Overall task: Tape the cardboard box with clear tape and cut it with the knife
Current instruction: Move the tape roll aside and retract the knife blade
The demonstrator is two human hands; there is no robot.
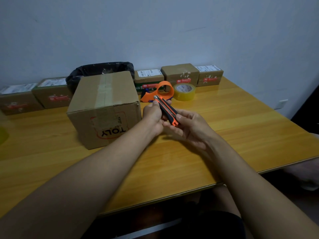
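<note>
A wooden table [241, 135] fills most of the view, set against a pale wall. The largest item on it is the cardboard box [105, 109], placed left of centre, its top seam covered by a strip of clear tape and its near face printed with upside-down letters. Behind the box a bin lined with a black bag [96, 71] is seen. Smaller parcels [181, 75] are lined up along the far edge, on both sides. Just right of the box, further back, an orange tape dispenser [164, 90] lies beside a roll of clear tape [184, 92], the two touching or nearly so.

Above the table, right of the box, an orange-and-black knife [166, 110] is held between both hands. The left hand [153, 118] is closed around the knife's far end, thumb on top near the tip. The right hand [191, 128] is curled loosely under the near end, fingers pinching the butt. Whether the blade is extended cannot be told.
</note>
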